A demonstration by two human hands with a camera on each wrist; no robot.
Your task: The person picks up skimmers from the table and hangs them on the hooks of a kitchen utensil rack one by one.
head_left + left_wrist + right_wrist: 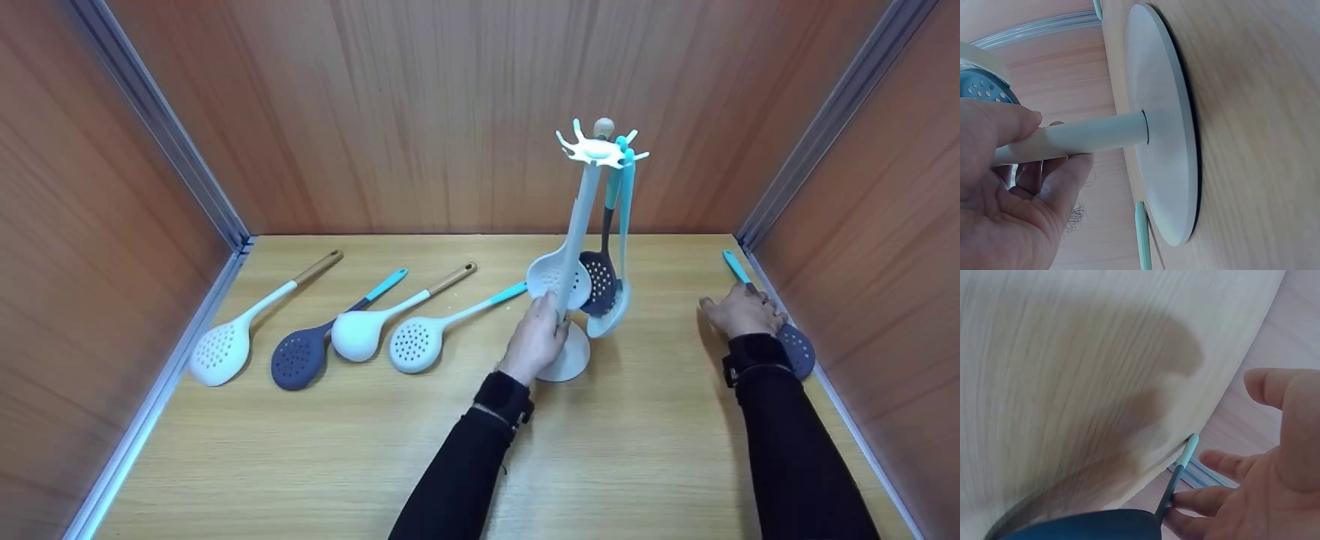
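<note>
While the left hand (pixel 536 341) grasps the pole of the white rack (pixel 583 210), which stands right of the middle of the bench (pixel 637 450), the hanging looks only part done. Three tools seem to be up: a white skimmer (pixel 547 274), its handle mostly hidden by the pole, a black skimmer (pixel 598 289) and a pale spoon (pixel 611 311). Five are off the rack. Four lie in a row on the left: a wooden-handled skimmer (pixel 225 349), a navy skimmer (pixel 298 360), a ladle (pixel 360 335) and a blue-handled white skimmer (pixel 416 345). The fifth, a dark skimmer (pixel 796 351), is by the right wall (pixel 885 300), with the right hand (pixel 744 309) over its handle; those fingers are outstretched, thumb apart, fingertips at the stem without a closed grasp. Several hooks (pixel 568 145) on the rack's left look bare.
</note>
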